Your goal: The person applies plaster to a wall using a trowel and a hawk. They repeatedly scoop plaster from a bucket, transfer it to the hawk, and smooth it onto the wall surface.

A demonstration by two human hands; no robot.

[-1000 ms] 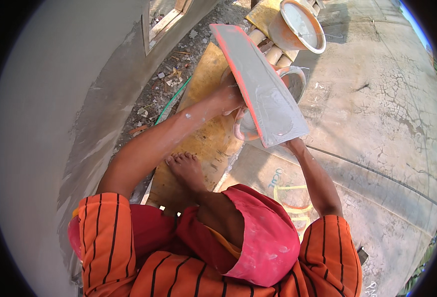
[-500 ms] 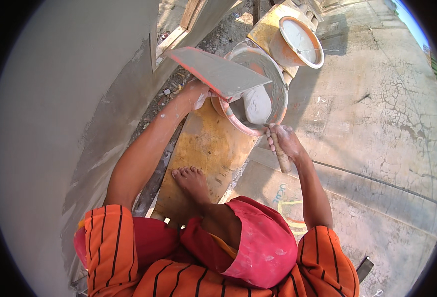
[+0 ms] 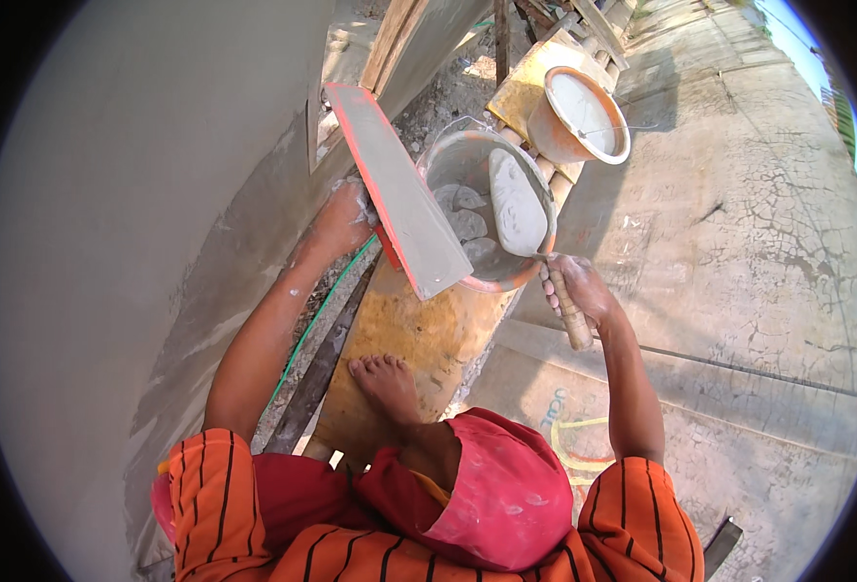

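Observation:
My left hand (image 3: 343, 219) is closed behind a long plastering float (image 3: 404, 199) with red edges. Wet grey mortar coats the face turned up, and the float stands tilted beside the near bucket. My right hand (image 3: 586, 289) grips the wooden handle of a trowel (image 3: 518, 206), whose blade is covered in pale mortar and held over the bucket's opening. Below the blade, the mortar bucket (image 3: 498, 285) has grey-smeared walls and lumps of mortar inside. The float hides part of its left rim, and also the grip under my left fingers.
Behind stands a second orange bucket (image 3: 553, 132) with whitish contents. My bare foot (image 3: 387, 388) rests on a wooden plank (image 3: 428, 310). A grey plastered wall (image 3: 108, 242) rises on the left, with a wooden frame (image 3: 390, 44). A green cord (image 3: 317, 315) runs beside the plank.
The float has swung from lying across the bucket to a steeper slant at its left side. The trowel blade has lifted and shifted slightly right. The green cord now shows.

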